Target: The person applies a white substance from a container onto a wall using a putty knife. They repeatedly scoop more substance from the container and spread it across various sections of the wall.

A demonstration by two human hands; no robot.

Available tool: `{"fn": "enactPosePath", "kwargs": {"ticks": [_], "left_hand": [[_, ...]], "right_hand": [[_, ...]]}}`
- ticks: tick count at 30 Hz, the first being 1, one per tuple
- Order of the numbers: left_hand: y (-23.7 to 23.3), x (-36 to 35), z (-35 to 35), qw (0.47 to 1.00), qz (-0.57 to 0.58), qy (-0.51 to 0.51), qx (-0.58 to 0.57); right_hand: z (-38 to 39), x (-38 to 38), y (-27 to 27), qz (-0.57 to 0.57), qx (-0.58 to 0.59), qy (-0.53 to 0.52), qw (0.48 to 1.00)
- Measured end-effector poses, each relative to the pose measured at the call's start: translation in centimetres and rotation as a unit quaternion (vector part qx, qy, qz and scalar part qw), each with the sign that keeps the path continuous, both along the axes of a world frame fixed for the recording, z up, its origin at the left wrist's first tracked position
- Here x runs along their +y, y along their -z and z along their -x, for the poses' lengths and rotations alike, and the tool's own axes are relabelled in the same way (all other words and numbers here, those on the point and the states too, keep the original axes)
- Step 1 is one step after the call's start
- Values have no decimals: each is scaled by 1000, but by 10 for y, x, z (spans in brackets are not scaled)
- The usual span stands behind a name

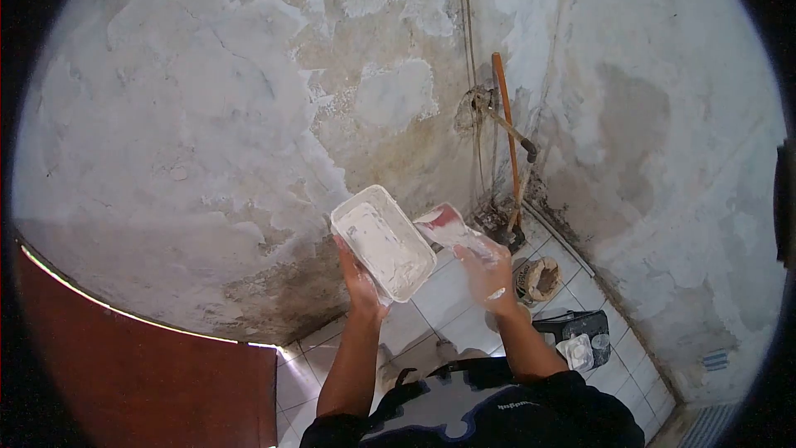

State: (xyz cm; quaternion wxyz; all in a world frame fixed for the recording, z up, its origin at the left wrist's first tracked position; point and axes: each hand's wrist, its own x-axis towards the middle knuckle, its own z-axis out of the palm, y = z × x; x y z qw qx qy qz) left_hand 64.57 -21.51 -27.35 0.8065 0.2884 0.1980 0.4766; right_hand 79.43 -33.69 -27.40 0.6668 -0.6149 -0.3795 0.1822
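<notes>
My left hand (pixel 362 280) holds a white rectangular tub (pixel 384 242) from its left side and underneath. Pale plaster-like paste coats the inside of the tub. Just right of the tub, my right hand (pixel 485 272) is closed on a flat scraper (pixel 444 222) with a reddish patch, smeared with white paste. The scraper's edge is close to the tub's right rim. White paste also marks my right hand.
Patchy plastered walls (pixel 249 116) meet at a corner with pipes and an orange pole (pixel 504 116). On the tiled floor (pixel 406 323) stand an open container (pixel 543 279) and a black tray (pixel 593 328). A red-brown panel (pixel 149 365) lies lower left.
</notes>
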Motion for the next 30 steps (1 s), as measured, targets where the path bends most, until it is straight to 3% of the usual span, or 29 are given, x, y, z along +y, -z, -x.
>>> {"fn": "enactPosePath", "kwargs": {"ticks": [1, 5, 7, 8, 11, 14, 16, 20, 22, 23, 25, 28, 30], "left_hand": [[0, 1, 0, 1000, -6, 3, 3], [-6, 1, -2, 998, -45, -17, 28], [-11, -3, -4, 998, -45, -27, 35], [-13, -2, -5, 997, -50, -32, 41], [-12, -2, -7, 998, -54, -12, 29], [-18, 2, -9, 996, -83, 44, 3], [-12, 9, -3, 996, -81, 40, 9], [-4, 24, 1, 998, -51, 36, 4], [-12, 26, 0, 994, -97, 39, 22], [-13, 27, 2, 988, -142, 42, 41], [-3, 37, 4, 986, -144, 38, 80], [5, 48, 8, 978, -163, 24, 126], [4, 49, 13, 983, -155, 75, 67]], "right_hand": [[1, -1, -3, 14, -100, 13, 995], [0, 1, 12, -15, -144, 18, 989], [-5, -1, 23, 22, -270, -29, 962], [-6, 4, 30, 22, -270, -27, 962], [-4, 15, 41, -69, -342, -3, 937], [-6, 16, 44, -40, -313, 20, 949], [-18, 14, 50, 74, -358, -18, 931], [-43, 8, 32, 34, -286, -19, 958], [-46, 1, 9, 43, -87, 12, 995], [-46, 0, 0, 49, -85, 3, 995], [-45, 1, -16, -1, 26, 23, 999], [-39, 1, -30, 14, 18, -48, 999], [-32, 5, -35, 62, 14, -84, 994]]}}
